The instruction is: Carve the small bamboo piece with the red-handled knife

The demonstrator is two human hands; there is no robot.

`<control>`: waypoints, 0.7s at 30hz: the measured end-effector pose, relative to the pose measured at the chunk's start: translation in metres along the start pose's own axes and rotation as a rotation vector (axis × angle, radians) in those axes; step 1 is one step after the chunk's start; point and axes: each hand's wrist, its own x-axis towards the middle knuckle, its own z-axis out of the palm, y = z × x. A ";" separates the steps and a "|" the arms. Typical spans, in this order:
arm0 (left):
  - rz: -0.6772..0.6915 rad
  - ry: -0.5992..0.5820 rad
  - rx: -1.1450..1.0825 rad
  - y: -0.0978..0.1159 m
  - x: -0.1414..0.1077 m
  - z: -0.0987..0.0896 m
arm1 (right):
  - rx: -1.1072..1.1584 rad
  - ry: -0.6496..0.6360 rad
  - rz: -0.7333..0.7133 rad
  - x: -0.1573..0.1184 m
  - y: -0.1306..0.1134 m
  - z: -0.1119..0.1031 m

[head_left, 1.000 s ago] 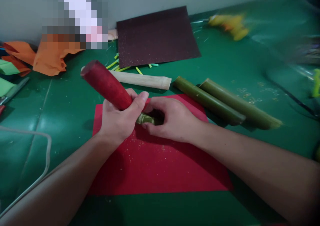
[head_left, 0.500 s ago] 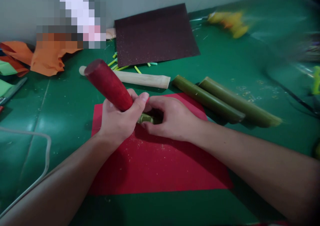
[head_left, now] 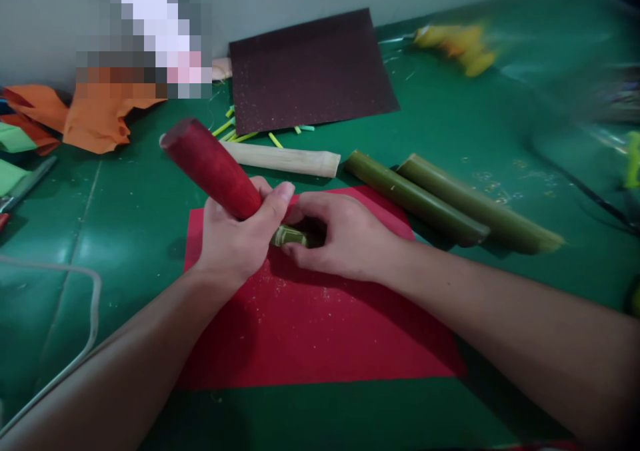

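Observation:
My left hand [head_left: 240,238] is wrapped round a thick red cylinder [head_left: 215,168], which looks like a tool handle or a painted tube. It tilts up to the left, and its lower end is hidden behind my fingers. Close beside it, my right hand [head_left: 343,238] curls round a short piece of green bamboo [head_left: 291,236], whose carved-looking end shows between finger and thumb. Both hands are low over a red sheet [head_left: 320,331] sprinkled with fine pale crumbs. Whether the red cylinder's hidden end touches the bamboo I cannot tell.
Two green bamboo lengths [head_left: 425,201] lie right of the sheet. Behind my hands is a pale stripped stick [head_left: 285,158]. A dark brown sheet [head_left: 310,71] partly covers yellow-green strips. Crumpled orange paper [head_left: 97,121] lies at left, a white cable [head_left: 95,298] nearer, and a blurred yellow object [head_left: 457,48] farther back.
The red cylinder's upper end has shifted slightly left, and my left hand has moved a little left with it. My right hand stays nearly still round the bamboo.

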 end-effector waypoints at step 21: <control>-0.093 -0.075 -0.044 0.003 0.000 -0.003 | 0.022 -0.004 0.006 -0.002 0.001 0.002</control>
